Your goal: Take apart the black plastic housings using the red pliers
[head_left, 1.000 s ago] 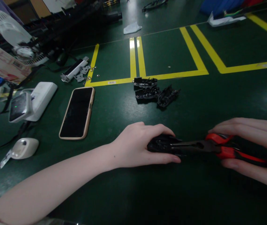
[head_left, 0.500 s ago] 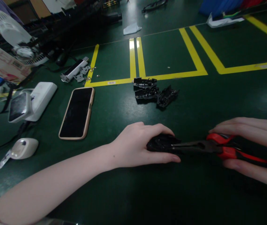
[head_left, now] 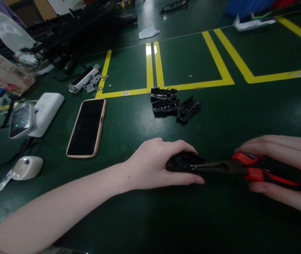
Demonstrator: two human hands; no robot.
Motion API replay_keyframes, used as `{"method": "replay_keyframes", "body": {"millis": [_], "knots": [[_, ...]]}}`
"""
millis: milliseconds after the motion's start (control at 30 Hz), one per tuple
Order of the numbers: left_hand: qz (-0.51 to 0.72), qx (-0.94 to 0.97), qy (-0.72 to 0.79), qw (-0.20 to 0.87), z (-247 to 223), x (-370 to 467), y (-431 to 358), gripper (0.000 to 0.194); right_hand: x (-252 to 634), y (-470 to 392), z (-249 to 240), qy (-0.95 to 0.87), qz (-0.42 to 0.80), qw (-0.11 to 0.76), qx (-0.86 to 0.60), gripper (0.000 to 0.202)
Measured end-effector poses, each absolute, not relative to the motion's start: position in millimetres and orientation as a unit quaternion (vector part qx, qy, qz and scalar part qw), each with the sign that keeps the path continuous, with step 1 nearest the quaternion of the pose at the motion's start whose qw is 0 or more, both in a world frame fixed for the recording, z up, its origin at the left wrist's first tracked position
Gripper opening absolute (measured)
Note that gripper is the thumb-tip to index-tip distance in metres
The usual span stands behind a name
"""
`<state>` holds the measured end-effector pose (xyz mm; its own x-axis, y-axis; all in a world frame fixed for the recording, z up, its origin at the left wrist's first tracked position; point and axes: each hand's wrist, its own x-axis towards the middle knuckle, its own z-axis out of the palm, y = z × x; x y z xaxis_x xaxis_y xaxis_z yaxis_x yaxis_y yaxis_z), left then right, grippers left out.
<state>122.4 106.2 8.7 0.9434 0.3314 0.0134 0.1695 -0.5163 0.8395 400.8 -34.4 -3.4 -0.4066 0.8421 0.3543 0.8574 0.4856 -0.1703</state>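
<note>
My left hand (head_left: 155,164) is closed around a small black plastic part (head_left: 180,162), pinching it between thumb and index finger low over the table. From the right, the dark jaws of red-handled long-nose pliers (head_left: 253,169) reach the black part; the tips overlap it, and I cannot make out what they grip. My right hand (head_left: 285,165) is wrapped about the plier handles, fingers above and thumb below. Beyond the hands, several similar black plastic parts (head_left: 165,104) lie in a loose cluster on the green table (head_left: 129,130).
A phone in a tan case (head_left: 87,128) lies left of my left hand. Farther left are a white device with a small screen (head_left: 22,121) and a cream rounded gadget (head_left: 27,167). Metal pieces (head_left: 92,83) and small rings lie near yellow tape (head_left: 137,92). A white fan (head_left: 7,31) stands behind.
The pliers and my right hand have shifted slightly left, with the jaws tilting a little. My left hand stays nearly in place. Green lights now show on the white device's screen.
</note>
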Motion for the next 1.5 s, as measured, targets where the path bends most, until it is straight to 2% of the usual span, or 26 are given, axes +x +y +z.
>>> {"method": "replay_keyframes", "body": {"millis": [933, 1500], "knots": [[0.079, 0.873, 0.126, 0.465, 9.4, 120.9, 105.8, 0.043, 403.1, -35.0, 0.9, -0.843, -0.028, 0.185, -0.504, 0.043], [0.067, 0.897, 0.126, 0.418, 9.2, 123.2, 105.1, 0.045, 398.7, -31.3, -4.1, -0.849, -0.035, 0.185, -0.494, 0.042]]}}
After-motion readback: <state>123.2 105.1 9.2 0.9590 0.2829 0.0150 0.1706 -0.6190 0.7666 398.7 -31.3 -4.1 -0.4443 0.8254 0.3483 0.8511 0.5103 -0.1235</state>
